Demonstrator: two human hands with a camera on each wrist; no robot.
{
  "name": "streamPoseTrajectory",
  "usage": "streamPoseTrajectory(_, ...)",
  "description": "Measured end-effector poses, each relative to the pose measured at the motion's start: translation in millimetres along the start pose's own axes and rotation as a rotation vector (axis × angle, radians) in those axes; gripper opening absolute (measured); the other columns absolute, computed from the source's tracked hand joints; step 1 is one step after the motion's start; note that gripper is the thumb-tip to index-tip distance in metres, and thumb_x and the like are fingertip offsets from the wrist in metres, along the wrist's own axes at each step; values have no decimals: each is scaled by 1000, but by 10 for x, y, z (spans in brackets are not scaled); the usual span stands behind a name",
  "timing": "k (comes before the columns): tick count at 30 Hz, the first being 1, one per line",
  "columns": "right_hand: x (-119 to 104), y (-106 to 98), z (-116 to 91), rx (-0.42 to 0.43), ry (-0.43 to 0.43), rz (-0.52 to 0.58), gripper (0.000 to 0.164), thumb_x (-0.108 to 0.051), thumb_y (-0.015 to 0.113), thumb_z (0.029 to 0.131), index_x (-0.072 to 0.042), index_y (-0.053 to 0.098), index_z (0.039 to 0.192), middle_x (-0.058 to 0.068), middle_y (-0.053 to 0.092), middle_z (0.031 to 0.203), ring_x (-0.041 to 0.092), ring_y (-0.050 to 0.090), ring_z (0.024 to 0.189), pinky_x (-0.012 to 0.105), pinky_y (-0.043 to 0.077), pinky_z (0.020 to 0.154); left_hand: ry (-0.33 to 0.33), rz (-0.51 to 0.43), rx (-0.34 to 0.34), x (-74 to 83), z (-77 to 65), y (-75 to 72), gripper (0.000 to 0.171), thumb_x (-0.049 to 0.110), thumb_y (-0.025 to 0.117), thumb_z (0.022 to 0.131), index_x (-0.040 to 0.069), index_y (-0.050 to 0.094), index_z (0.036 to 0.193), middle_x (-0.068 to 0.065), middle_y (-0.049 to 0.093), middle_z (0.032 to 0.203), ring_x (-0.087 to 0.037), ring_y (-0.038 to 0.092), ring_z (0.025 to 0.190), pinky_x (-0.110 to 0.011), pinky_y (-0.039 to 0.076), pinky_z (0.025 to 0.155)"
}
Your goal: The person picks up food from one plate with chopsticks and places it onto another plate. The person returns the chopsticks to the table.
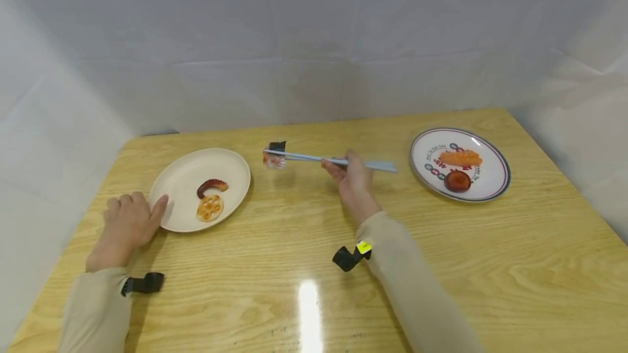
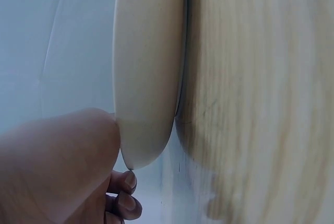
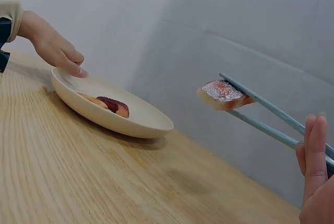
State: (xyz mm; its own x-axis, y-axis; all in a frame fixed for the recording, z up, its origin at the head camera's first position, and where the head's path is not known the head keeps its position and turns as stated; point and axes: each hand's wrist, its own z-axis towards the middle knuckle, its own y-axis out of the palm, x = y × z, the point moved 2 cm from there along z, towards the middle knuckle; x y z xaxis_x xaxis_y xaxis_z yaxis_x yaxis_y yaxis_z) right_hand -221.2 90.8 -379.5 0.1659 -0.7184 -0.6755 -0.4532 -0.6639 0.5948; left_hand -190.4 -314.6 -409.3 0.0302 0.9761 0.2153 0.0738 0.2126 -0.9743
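Note:
My right hand (image 1: 357, 181) grips pale blue chopsticks (image 1: 304, 156). Their tips pinch a sushi piece (image 3: 224, 92) with a dark band and a shiny reddish-white side, held in the air over the table, to the right of a cream plate (image 1: 181, 178). At that plate's left rim is my left hand (image 1: 128, 222), its thumb over the edge and its fingers curled on the outer side. On the cream plate lie a dark red octopus tentacle (image 1: 213, 183) and a lotus root slice (image 1: 210, 210), close together.
A white patterned plate (image 1: 483, 187) stands on the right of the wooden table (image 1: 275, 266), bearing an orange-topped sushi piece (image 1: 461, 158) and a round reddish-brown piece (image 1: 457, 181). Pale sheeting (image 1: 314, 86) rises behind the table's far edge.

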Motion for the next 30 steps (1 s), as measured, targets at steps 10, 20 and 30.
streamPoseTrajectory(10, 161, 171, -68, 3, 18, 9, 26, -15, 41, 104, 5, 54, 92, 24, 59, 88, 24, 69, 66, 26, 56, 69, -17, -11, -7, 33, -7, -22, 78, 50, 20, 103, -26, 37, 98, -48, 36, 98, -62, 31, 93, -67, 28, 77)
streamPoseTrajectory(20, 374, 234, -110, -7, 18, 19, 36, -16, 43, 104, 17, 46, 118, 27, 57, 97, 25, 70, 71, 30, 55, 75, -13, -11, -1, 51, -7, -35, 77, 50, 21, 103, -25, 38, 95, -48, 37, 97, -62, 32, 92, -66, 29, 76)
streamPoseTrajectory(30, 653, 329, -168, 19, 37, -9, 40, -19, 44, 104, 18, 49, 118, 23, 58, 88, 24, 71, 71, 29, 55, 74, -5, -8, 6, 21, -10, -13, 76, 49, 21, 103, -25, 38, 95, -48, 37, 96, -63, 33, 92, -66, 29, 75)
